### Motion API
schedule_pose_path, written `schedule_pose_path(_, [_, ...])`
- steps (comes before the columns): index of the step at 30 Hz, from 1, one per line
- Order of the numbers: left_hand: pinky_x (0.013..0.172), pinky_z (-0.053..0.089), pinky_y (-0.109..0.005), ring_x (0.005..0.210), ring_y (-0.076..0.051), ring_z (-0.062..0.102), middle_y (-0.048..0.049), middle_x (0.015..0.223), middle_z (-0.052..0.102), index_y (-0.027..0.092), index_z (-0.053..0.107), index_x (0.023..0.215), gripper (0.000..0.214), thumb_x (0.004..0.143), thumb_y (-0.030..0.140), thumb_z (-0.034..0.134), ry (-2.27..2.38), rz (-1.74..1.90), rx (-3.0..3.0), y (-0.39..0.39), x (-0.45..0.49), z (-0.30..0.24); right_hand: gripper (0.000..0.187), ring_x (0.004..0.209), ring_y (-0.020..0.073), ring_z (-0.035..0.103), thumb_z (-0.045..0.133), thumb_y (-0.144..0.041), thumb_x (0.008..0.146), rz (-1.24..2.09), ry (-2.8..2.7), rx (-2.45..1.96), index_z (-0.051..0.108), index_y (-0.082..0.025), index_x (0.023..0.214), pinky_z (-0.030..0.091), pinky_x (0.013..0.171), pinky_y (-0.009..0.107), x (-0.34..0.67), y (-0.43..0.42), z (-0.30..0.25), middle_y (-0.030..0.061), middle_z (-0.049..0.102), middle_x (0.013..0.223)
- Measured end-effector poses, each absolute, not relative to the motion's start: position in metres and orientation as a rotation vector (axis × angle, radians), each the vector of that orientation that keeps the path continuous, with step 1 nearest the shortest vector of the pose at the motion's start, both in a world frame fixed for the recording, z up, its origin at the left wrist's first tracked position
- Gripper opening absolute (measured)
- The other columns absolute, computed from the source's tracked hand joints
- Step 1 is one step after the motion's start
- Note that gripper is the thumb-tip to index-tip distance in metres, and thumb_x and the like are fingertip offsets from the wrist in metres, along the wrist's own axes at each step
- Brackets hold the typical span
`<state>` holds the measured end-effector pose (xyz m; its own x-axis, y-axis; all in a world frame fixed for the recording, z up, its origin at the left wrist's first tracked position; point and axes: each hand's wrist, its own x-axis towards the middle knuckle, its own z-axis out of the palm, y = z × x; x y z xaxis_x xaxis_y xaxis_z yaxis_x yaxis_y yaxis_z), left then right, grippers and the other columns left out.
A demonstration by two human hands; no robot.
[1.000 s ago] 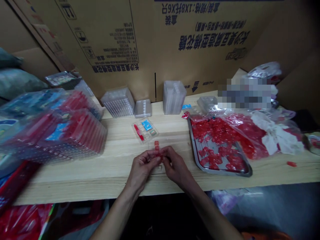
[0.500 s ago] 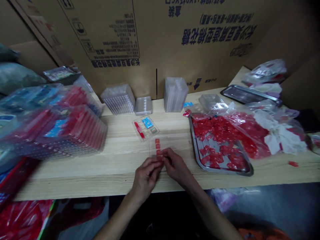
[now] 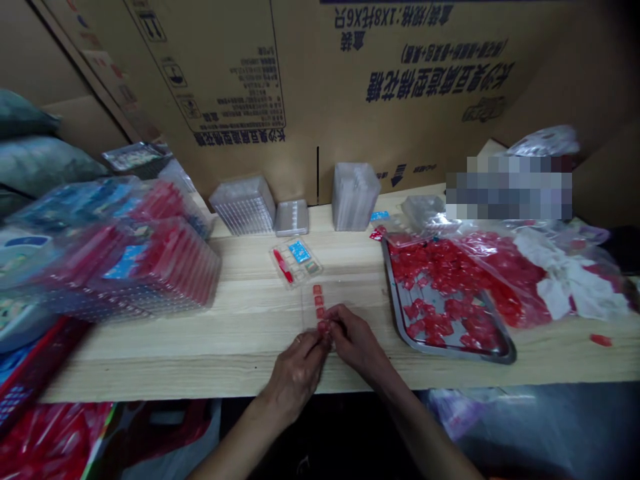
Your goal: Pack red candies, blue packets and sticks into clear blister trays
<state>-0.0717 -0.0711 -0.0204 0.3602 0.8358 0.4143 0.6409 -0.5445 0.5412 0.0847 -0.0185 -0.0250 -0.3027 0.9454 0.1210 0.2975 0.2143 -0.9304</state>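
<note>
The left hand (image 3: 297,370) and right hand (image 3: 357,340) meet fingertip to fingertip near the front edge of the wooden table (image 3: 200,347). Both are pinched shut on a small red piece (image 3: 324,326) held between them. From this angle it is hard to say which hand carries more of the grip.

The piece sits at the near end of a clear plastic tray (image 3: 336,301) lying flat on the table just beyond the fingers. The tray's outline is faint, but its long axis seems to run away from the person toward the cardboard box (image 3: 350,100). A short column of red pieces (image 3: 318,301) is already set in it along that same line, one behind another.

Just beyond the tray lies a small clear pack (image 3: 295,261) with a red stick and a blue card inside, turned at a slant. To the right, a metal tray (image 3: 400,320) holds loose red pieces, and a clear bag (image 3: 500,267) of more spills over its far side. Stacks of empty clear trays (image 3: 244,207) stand against the box. Piles of filled packs (image 3: 150,267) lie to the left.
</note>
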Motion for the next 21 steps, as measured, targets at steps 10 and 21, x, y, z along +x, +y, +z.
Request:
schedule_pose_path(10, [0.092, 0.055, -0.04, 0.104, -0.025, 0.064, -0.0137, 0.113, 0.068, 0.017, 0.052, 0.128, 0.036, 0.092, 0.019, 0.055, 1.147, 0.825, 2.608, -0.139, -0.073, -0.039, 0.022, 0.073, 0.0196, 0.063, 0.044, -0.027, 0.09, 0.873, -1.728, -1.277, 0.06, -0.018, 0.102, 0.047, 0.062, 0.029, 0.129, -0.018, -0.016, 0.0064, 0.066, 0.084])
schedule_pose_path(21, [0.075, 0.052, -0.026, 0.079, -0.014, 0.064, -0.0022, 0.087, 0.068, 0.018, 0.062, 0.106, 0.034, 0.076, 0.026, 0.076, 1.343, 1.383, 1.516, -0.001, -0.131, 0.053, 0.037, 0.097, 0.0195, 0.064, 0.047, -0.034, 0.095, 1.278, -1.912, -0.899, 0.055, -0.023, 0.129, 0.05, 0.088, 0.035, 0.103, 0.03, 0.04, 0.0063, 0.066, 0.111])
